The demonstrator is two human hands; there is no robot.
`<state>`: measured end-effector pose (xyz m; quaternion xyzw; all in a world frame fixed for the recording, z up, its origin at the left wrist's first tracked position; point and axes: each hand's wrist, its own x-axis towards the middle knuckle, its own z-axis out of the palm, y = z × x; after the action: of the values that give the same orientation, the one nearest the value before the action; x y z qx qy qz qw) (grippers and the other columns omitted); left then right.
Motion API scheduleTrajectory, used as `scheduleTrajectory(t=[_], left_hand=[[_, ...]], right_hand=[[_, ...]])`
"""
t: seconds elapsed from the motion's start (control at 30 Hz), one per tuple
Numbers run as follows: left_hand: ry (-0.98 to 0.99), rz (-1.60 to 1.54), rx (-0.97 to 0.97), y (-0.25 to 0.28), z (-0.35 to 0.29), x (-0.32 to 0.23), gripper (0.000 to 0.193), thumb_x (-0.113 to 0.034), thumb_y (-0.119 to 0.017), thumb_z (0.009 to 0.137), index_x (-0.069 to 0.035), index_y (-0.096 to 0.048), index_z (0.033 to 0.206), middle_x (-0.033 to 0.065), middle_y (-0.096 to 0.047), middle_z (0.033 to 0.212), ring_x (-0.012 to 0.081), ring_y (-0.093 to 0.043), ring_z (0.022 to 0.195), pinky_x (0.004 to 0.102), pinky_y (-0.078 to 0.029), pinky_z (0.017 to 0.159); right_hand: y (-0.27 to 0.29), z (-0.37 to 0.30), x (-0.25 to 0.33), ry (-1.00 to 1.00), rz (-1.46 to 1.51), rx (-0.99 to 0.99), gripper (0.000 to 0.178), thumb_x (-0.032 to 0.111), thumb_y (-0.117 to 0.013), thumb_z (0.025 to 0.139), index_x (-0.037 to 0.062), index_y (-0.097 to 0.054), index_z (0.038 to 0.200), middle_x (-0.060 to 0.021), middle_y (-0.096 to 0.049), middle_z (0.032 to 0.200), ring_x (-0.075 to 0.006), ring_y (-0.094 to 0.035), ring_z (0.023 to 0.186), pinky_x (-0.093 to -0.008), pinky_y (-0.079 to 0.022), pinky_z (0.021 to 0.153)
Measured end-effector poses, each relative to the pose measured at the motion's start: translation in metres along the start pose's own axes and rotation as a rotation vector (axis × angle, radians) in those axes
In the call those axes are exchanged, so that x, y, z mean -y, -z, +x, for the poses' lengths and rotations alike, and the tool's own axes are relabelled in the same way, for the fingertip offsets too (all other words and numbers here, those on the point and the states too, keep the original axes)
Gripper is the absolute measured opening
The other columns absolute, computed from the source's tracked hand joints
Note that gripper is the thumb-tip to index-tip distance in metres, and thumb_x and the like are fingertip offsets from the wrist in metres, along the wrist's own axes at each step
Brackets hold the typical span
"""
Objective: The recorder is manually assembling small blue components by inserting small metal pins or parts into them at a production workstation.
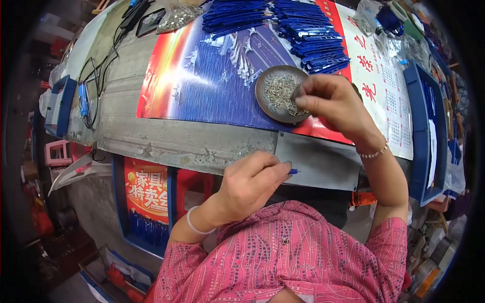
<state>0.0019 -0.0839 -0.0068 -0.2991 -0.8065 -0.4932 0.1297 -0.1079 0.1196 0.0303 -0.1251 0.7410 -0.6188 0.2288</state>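
Note:
My left hand point(252, 182) is closed near the table's front edge. From its fingertips pokes the narrow end of a blue piece point(295, 171); the rest of it is hidden in my grip. My right hand point(336, 103) hangs over the right side of a round dark metal bowl point(261, 93), thumb and fingers pinched together. Small silvery metal pins point(281, 91) lie heaped in the bowl. Whether a pin is between my right fingertips I cannot make out. Beyond the bowl are piles of slim blue strips point(313, 38), which look like the blue piece.
A printed poster point(187, 86) covers part of the worn table point(126, 121). A bag of small metal parts point(178, 16) lies at the back. Blue trays stand at the right point(419, 151) and below the table's front edge point(121, 202). A black cable point(98, 65) coils at the left.

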Motion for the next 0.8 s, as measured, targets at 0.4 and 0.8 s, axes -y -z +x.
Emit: scheduleTrajectory(t=[0.4, 0.8], left_hand=[[-0.385, 0.144, 0.168, 0.001, 0.014, -0.010, 0.025, -0.008, -0.068, 0.064, -0.002, -0.062, 0.087, 0.0101, -0.060, 0.083, 0.0210, -0.058, 0.061, 0.0300, -0.044, 0.049], [-0.420, 0.090, 0.171, -0.008, 0.016, -0.009, 0.021, -0.008, -0.067, 0.065, 0.001, -0.060, 0.083, 0.0104, -0.056, 0.080, 0.0172, -0.057, 0.061, 0.0287, -0.043, 0.048]], right_hand=[[-0.021, -0.071, -0.013, 0.010, 0.393, 0.379, 0.014, 0.007, -0.058, 0.088, -0.0001, -0.048, 0.093, -0.0032, -0.048, 0.086, -0.0083, -0.048, 0.074, -0.0220, -0.042, 0.065], [-0.016, -0.072, -0.017, 0.082, 0.307, 0.478, 0.017, 0.007, -0.061, 0.086, 0.0013, -0.047, 0.091, -0.0029, -0.047, 0.087, -0.0098, -0.046, 0.077, -0.0239, -0.040, 0.066]])
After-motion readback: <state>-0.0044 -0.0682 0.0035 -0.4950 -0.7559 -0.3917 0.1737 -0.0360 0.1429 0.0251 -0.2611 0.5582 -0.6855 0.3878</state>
